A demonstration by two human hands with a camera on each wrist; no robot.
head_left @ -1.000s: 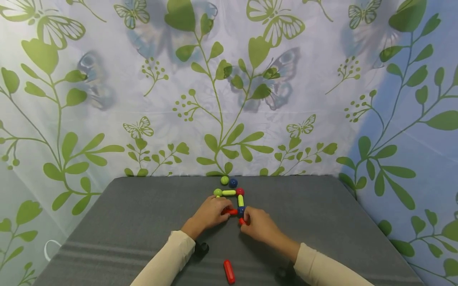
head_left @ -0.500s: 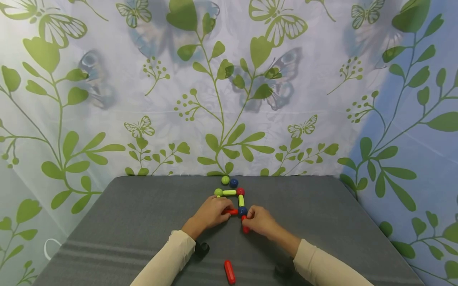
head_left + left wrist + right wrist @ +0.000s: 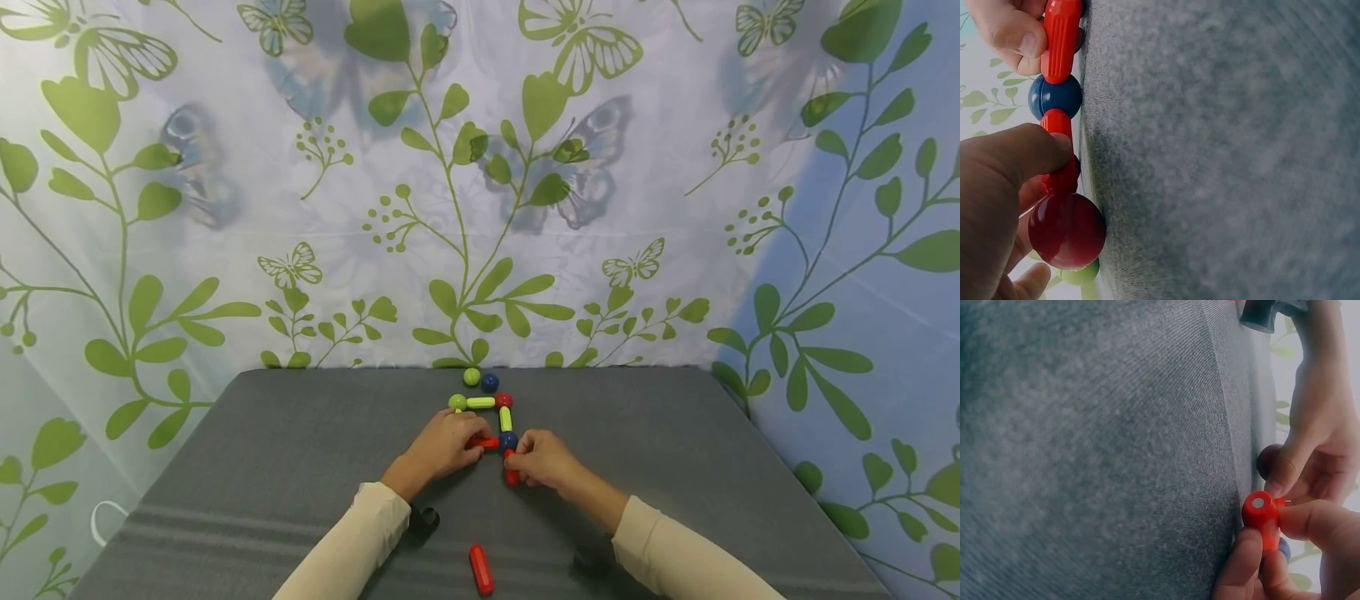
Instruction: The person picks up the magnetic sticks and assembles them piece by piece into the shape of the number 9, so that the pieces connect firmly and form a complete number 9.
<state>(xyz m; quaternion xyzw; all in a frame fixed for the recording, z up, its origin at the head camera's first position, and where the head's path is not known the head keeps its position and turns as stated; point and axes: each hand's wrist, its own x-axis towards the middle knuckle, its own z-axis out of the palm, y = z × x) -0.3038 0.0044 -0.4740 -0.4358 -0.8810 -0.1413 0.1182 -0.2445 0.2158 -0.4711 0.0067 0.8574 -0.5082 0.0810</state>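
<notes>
My left hand (image 3: 444,443) pinches a red magnetic rod (image 3: 1058,181) between thumb and fingers. That rod joins a blue ball (image 3: 1057,97) to a dark red ball (image 3: 1067,231), which the hand hides in the head view. My right hand (image 3: 553,461) pinches a second red rod (image 3: 512,476), its far end at the blue ball. In the right wrist view the rod's near end (image 3: 1259,503) shows a pale round centre. Beyond the hands, yellow-green rods (image 3: 481,403) link a green ball (image 3: 457,402), a red ball (image 3: 504,401) and the blue ball.
A loose red rod (image 3: 482,570) lies near the front of the grey cloth-covered table (image 3: 315,467). Behind the frame sit a loose green ball (image 3: 471,377) and a blue one (image 3: 490,382). A leaf-patterned curtain (image 3: 480,183) hangs at the back.
My right hand drew its red rod slightly rightward and back from the blue ball, then brought it in again so its end meets the ball. My left hand has stayed in place.
</notes>
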